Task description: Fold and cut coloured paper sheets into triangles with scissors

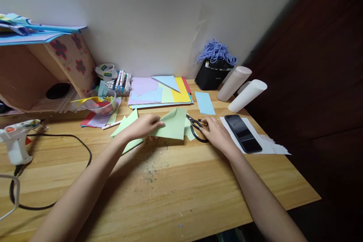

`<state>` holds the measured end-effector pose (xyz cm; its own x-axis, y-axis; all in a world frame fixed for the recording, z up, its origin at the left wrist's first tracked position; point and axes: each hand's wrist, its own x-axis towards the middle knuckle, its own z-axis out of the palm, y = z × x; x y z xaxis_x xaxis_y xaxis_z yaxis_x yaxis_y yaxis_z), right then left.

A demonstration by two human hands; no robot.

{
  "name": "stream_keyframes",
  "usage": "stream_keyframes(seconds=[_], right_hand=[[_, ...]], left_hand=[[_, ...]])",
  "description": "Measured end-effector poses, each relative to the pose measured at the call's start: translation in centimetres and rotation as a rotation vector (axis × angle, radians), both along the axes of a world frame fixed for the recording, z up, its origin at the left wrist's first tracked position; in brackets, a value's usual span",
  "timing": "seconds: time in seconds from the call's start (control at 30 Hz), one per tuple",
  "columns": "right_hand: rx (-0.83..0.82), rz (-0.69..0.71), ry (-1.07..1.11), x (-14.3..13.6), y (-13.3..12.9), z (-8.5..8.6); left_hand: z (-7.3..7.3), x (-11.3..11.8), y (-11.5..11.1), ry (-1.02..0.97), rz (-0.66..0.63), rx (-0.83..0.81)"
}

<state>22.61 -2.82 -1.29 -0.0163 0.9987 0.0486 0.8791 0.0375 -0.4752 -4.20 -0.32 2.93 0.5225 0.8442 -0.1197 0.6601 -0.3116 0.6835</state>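
My left hand (147, 125) pinches a sheet of light green paper (171, 125) between thumb and fingers, raised a little off the table. Under my right hand (217, 132) lie black-handled scissors (195, 124); my fingers close around one handle loop, while the other loop shows beside them. The scissors' blades point away to the left, toward the green sheet. A small green paper scrap (189, 130) is partly covered by the sheet and scissors. More green paper pieces (132, 130) lie beneath and beside my left wrist.
Stacked coloured paper (176, 100), a blue paper piece (205, 103) and two pale cylinders (248, 95) stand or lie toward the wall. A phone (243, 134) rests on white paper at right. At left are a glue gun (17, 140), its cord, a clear bowl (106, 107) and a decorated box (76, 60).
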Motion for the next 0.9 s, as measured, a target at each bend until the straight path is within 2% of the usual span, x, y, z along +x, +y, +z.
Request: stream_keyframes(seconds=[0.1, 0.23, 0.3, 0.37, 0.47, 0.57, 0.7, 0.9], right_hand=[[-0.040, 0.010, -0.173, 0.1, 0.1, -0.7], [-0.022, -0.046, -0.093, -0.5, 0.6, -1.2], [-0.006, -0.100, 0.100, -0.8, 0.8, -1.1], [-0.074, -0.091, 0.429, -1.3, 0.6, -0.7], [-0.311, 0.095, 0.977, -2.7, -0.5, 0.2], [-0.487, 0.285, 1.236, -4.2, -2.0, 0.7], [-0.627, 0.423, 1.231, -5.5, -3.5, 0.7], [-0.593, 0.463, 1.126, -5.7, -3.7, -0.1]], left_hand=[[0.2, 0.0, 0.0, -0.114, 0.114, -0.024], [-0.1, 0.4, 0.0, -0.176, 0.257, 0.089], [-0.4, 0.5, 0.1, -0.170, 0.334, 0.187], [-0.6, 0.5, 0.2, -0.164, 0.388, 0.263], [-0.6, 0.5, 0.2, -0.166, 0.465, 0.312], [-0.3, 0.6, -0.1, -0.180, 0.544, 0.364], [0.2, 0.9, -0.6, -0.209, 0.586, 0.438], [0.5, 1.6, -1.2, -0.193, 0.438, 0.406]])
